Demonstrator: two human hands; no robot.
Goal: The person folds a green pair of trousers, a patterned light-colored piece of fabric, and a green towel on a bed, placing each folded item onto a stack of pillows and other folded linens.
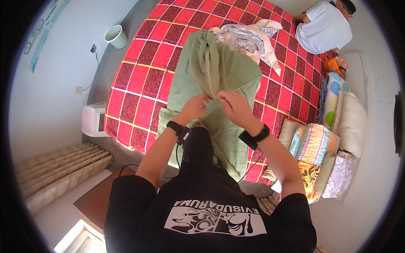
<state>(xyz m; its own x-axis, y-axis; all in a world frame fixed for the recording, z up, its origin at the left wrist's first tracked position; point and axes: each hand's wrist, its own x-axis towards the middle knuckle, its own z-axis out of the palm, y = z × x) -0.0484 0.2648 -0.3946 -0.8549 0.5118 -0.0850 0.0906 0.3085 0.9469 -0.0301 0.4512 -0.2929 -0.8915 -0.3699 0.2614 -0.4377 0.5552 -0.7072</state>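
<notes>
A green cloth [183, 72] lies spread over the checked red bedspread [139, 79], with a gathered, folded part on top of it. My left hand [193, 107] and my right hand [234, 106] meet near its middle, their fingers pinching the edge of the gathered part. The fingertips are slightly blurred and partly hidden by the fabric. Both wrists wear black bands with small devices. Beyond the green cloth, a crumpled patterned cloth in pale pink and grey [250, 38] rests on the bed. The lower part of the green cloth reaches around my knee.
Folded textiles [316, 142] and pillows [352, 123] are stacked along the right side, near an orange bag [336, 66]. A person in a white shirt [326, 28] sits at the far right corner. At the left are a bucket [116, 37], a pink-white box [94, 120] and a radiator.
</notes>
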